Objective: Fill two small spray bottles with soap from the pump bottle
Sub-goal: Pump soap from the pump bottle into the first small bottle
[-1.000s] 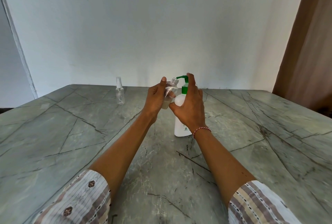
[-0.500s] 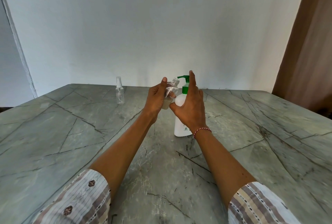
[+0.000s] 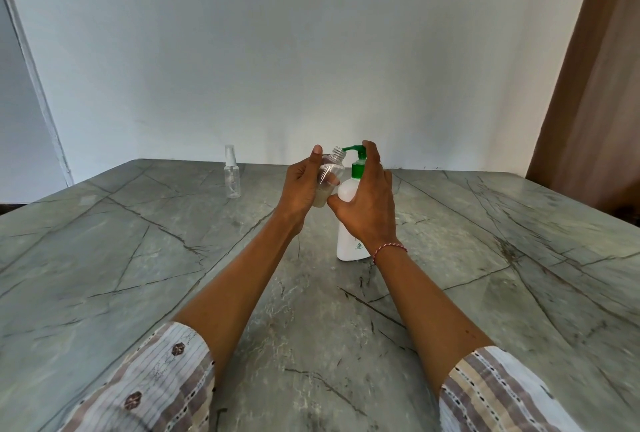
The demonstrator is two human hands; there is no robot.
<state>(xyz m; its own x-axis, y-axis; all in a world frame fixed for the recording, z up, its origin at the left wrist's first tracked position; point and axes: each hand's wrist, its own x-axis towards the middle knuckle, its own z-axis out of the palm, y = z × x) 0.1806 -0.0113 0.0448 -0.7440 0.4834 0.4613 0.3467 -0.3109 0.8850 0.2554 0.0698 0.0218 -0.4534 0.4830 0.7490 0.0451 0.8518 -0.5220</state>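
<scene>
Marble table (image 3: pixel 485 293) carries everything here, and on it the task is, as I judge, somewhere in its first half. White pump bottle (image 3: pixel 348 241) with the green pump head (image 3: pixel 356 154) stands upright near the middle of the table. One small spray bottle (image 3: pixel 327 182), clear and with its cap off, is held tilted in the air just beside the pump bottle, its threaded neck touching or almost touching the tip of the green spout. A pale liquid sits in the lower part of this bottle, so it seems partly filled and not yet full. The second spray bottle (image 3: pixel 232 175) stands upright well apart to the left, near the far edge of the table. Its sprayer top is on and it looks empty, though it is too small to be sure. So filling of the first bottle, its closing, and all the work on the second one are left. The loose cap of the held bottle I cannot find.

Right hand (image 3: pixel 367 209) is over the pump bottle: a finger lies on top of the pump head, and the thumb lies against the white shoulder below, the hand curved around the bottle's upper part. Left hand (image 3: pixel 303 189) grips the open spray bottle, fingers wrapped around its body and the thumb standing up beside the neck.
</scene>
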